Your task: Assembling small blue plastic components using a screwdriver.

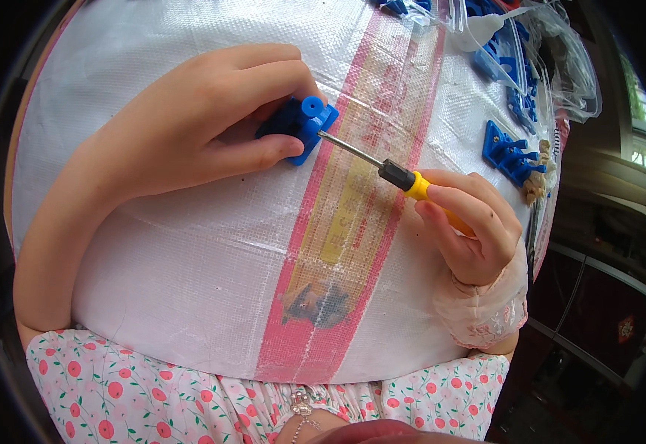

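Observation:
A blue plastic part (pixel 313 127) with a round, holed knob sits in the grip of my left hand (pixel 223 111). Thumb and fingers close on it from the left, hiding much of its far side. My right hand (pixel 478 222) is wrapped round the yellow handle of a screwdriver (pixel 393 174). The metal shaft points up and to the left, and its tip meets or almost meets the right side of the blue part. Whether a screw is at the tip, I cannot tell.
White woven sheeting (pixel 189 259) with a printed pink and yellow band covers the table. To the right lies another blue part with prongs (pixel 511 154), beside a small beige clump (pixel 539 177). Several blue pieces, a white nozzle-tipped bottle (pixel 483 31) and clear plastic bags (pixel 574 66) crowd the far right.

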The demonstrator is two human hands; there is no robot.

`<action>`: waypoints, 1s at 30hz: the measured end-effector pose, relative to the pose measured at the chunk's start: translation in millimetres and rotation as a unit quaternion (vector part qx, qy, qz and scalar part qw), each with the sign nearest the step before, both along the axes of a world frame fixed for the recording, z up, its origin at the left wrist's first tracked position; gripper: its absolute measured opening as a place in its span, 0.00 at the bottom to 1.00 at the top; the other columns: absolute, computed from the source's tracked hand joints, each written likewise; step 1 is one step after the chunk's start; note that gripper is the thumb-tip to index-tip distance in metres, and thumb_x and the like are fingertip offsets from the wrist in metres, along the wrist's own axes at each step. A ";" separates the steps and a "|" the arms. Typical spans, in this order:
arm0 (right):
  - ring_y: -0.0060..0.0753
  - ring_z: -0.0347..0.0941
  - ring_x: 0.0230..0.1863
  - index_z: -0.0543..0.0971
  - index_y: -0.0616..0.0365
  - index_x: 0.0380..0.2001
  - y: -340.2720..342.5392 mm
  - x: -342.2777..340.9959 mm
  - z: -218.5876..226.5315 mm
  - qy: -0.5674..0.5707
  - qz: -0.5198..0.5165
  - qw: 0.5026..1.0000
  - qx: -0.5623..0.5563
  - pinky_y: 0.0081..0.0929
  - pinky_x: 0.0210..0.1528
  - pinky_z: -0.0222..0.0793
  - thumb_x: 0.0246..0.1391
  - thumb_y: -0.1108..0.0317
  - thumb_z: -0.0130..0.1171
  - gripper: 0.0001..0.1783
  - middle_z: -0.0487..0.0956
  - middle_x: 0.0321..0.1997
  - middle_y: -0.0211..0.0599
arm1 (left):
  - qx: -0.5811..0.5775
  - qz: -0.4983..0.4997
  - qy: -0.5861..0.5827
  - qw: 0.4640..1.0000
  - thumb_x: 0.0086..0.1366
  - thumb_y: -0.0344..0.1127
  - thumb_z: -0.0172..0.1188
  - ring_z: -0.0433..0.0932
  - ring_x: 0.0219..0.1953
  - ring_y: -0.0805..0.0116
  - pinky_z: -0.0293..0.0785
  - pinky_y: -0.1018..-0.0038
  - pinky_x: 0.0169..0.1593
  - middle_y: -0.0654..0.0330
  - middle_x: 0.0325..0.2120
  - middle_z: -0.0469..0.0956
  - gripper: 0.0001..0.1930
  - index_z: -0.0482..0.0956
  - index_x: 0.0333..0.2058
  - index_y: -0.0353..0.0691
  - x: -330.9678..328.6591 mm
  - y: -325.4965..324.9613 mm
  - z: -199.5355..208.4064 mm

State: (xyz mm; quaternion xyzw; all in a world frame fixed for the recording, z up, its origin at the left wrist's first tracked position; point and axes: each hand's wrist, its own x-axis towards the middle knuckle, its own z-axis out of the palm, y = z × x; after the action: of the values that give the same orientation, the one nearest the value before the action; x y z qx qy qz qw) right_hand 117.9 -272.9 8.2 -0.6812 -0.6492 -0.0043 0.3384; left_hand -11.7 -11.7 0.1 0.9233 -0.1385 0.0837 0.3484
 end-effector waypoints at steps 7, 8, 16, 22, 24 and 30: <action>0.36 0.76 0.28 0.76 0.64 0.38 1.7 -2.2 -4.5 0.039 -0.013 0.999 0.010 0.23 0.28 0.71 0.40 0.82 0.65 0.17 0.78 0.33 0.44 | 0.008 0.004 -0.001 1.000 0.52 0.28 0.64 0.69 0.33 0.69 0.66 0.77 0.36 0.62 0.30 0.67 0.17 0.74 0.42 0.39 -1.5 -0.1 0.1; 0.36 0.76 0.29 0.76 0.64 0.38 2.4 -2.9 -4.7 0.043 -0.019 0.999 0.007 0.23 0.28 0.71 0.40 0.82 0.65 0.17 0.78 0.33 0.44 | 0.008 0.005 0.003 1.000 0.52 0.28 0.64 0.69 0.33 0.69 0.67 0.77 0.36 0.62 0.30 0.67 0.17 0.74 0.42 0.39 -2.1 0.3 -0.1; 0.38 0.77 0.30 0.76 0.66 0.38 3.0 -3.4 0.7 0.057 -0.032 0.998 -0.016 0.23 0.31 0.72 0.43 0.82 0.63 0.15 0.78 0.33 0.45 | 0.001 0.003 0.016 1.000 0.53 0.28 0.64 0.70 0.34 0.69 0.67 0.77 0.36 0.62 0.30 0.68 0.17 0.74 0.42 0.40 -0.3 0.8 0.4; 0.37 0.77 0.29 0.75 0.66 0.38 2.6 -2.4 1.5 0.042 -0.025 0.999 -0.014 0.22 0.30 0.71 0.43 0.82 0.63 0.15 0.78 0.32 0.45 | -0.007 0.000 0.016 1.000 0.53 0.28 0.64 0.70 0.34 0.69 0.67 0.77 0.36 0.62 0.30 0.69 0.16 0.74 0.42 0.40 1.0 0.3 -0.1; 0.37 0.77 0.29 0.75 0.66 0.38 2.9 -1.9 0.4 0.044 -0.021 0.999 -0.012 0.22 0.30 0.71 0.43 0.82 0.63 0.15 0.78 0.33 0.45 | -0.006 -0.001 0.015 1.000 0.54 0.28 0.63 0.70 0.33 0.69 0.67 0.76 0.36 0.62 0.30 0.69 0.16 0.74 0.42 0.40 1.1 0.1 -0.3; 0.36 0.77 0.29 0.76 0.65 0.37 3.2 -2.8 -1.3 0.057 -0.021 0.998 -0.006 0.22 0.29 0.71 0.42 0.82 0.63 0.15 0.78 0.33 0.43 | 0.000 -0.008 0.000 1.000 0.59 0.25 0.56 0.70 0.33 0.70 0.67 0.75 0.36 0.61 0.30 0.69 0.11 0.73 0.42 0.39 1.3 2.5 -1.6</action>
State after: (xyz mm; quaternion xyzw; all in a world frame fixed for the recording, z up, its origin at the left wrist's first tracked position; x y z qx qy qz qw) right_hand 115.2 -269.7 6.9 -0.6960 -0.6145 0.0314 0.3701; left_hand -10.4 -9.2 -1.5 0.9222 -0.1462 0.0807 0.3489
